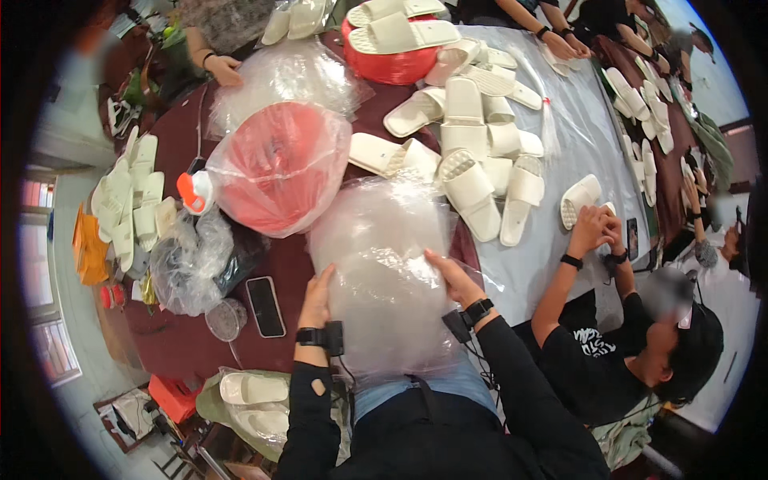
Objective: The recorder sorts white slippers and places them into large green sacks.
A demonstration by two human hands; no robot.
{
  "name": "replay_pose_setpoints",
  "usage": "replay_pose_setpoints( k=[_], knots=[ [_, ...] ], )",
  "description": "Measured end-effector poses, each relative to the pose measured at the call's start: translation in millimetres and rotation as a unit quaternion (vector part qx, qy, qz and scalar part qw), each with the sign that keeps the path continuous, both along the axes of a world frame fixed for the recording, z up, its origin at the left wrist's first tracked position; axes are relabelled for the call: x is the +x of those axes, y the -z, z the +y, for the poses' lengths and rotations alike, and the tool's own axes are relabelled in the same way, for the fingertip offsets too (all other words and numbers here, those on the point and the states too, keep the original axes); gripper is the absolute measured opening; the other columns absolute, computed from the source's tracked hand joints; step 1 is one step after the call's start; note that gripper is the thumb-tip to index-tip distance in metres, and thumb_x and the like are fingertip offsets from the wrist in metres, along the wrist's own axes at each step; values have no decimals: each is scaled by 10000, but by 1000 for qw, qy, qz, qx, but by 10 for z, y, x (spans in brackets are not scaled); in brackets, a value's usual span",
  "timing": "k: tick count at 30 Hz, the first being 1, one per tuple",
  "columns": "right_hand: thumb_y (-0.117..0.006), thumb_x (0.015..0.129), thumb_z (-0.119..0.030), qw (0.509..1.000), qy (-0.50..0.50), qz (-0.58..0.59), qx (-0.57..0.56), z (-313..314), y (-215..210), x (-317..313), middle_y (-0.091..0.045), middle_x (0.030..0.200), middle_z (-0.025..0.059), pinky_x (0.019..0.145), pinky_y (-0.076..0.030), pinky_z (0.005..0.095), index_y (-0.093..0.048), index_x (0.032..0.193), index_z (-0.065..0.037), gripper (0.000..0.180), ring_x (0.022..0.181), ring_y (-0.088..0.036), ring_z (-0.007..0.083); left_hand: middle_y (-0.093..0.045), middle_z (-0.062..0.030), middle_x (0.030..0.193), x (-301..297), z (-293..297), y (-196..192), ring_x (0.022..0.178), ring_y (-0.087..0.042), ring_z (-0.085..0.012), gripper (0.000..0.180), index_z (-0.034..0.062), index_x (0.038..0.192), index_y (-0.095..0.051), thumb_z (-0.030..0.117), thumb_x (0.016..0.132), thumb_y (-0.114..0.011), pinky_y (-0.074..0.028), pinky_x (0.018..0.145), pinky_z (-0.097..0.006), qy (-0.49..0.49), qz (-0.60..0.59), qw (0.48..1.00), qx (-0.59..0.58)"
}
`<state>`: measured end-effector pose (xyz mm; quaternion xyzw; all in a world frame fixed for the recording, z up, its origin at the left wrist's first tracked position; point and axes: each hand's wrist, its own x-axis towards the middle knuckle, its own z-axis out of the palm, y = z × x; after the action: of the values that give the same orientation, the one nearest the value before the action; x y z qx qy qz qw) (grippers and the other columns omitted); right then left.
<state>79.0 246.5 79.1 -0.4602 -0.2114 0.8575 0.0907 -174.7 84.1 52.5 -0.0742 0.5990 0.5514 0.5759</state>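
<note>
A thick stack of clear plastic bags [376, 280] lies in front of me, its near end over the table edge at my lap. My left hand [319, 298] grips the stack's left side. On the opposite side my right hand [453, 277] holds it, thumb on top; the fingers underneath are partly hidden. Just beyond the stack is a red round stool or tub [280, 164] covered in clear plastic. Cream slippers [470, 188] lie piled to the right of that, close to the far end of the bags.
A phone [266, 307], a clear cup [226, 320] and crumpled plastic [188, 268] lie left of me. An orange-and-white bottle [194, 192] stands farther off. Bagged slippers [254, 392] sit below the table edge. A co-worker [616, 344] handles a slipper [580, 200] at right.
</note>
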Motion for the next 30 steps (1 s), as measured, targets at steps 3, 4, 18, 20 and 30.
replay_pose_setpoints(
  k=[3,4,18,20,30],
  knots=[
    [-584,892,-342,999,9,33,-24,-91,31,-95,-607,1071,54,821,-459,293,-570,1140,-14,411,959,-567,135,-626,-91,1014,-213,-83,-94,885,-610,-197,429,-20,1154,-533,268,851,-628,-491,798,-322,111,78,991,-12],
    [-581,892,-342,998,-18,6,57,-131,101,-114,-608,1084,64,841,-445,295,-584,1130,-9,409,976,-559,138,-626,-91,1014,-210,-70,-107,885,-610,-197,429,-20,1154,-533,268,851,-628,-491,798,-322,124,76,989,-12],
    [-711,748,-307,962,-43,-87,254,-276,-90,-289,-382,1347,266,1035,-307,365,-226,1383,53,876,1254,-388,364,-629,-121,1010,-216,-163,-18,893,-618,-252,397,21,1097,-559,293,812,-609,-517,795,-383,48,-73,988,-126],
    [-735,729,-337,988,63,-15,137,-236,152,-123,-389,1346,247,1023,-322,381,-256,1364,46,884,1217,-420,357,-632,-117,1001,-149,-49,-65,889,-619,-250,387,23,1082,-567,283,801,-625,-517,796,-383,75,-58,990,-108],
    [-774,650,-444,878,-39,-315,359,-161,83,33,-386,1325,261,1042,-284,424,-250,1358,25,998,1277,-343,336,-622,-106,922,-157,-149,114,787,-636,-239,435,-30,1108,-529,69,715,-685,-548,699,-380,62,33,996,-57]
  ],
)
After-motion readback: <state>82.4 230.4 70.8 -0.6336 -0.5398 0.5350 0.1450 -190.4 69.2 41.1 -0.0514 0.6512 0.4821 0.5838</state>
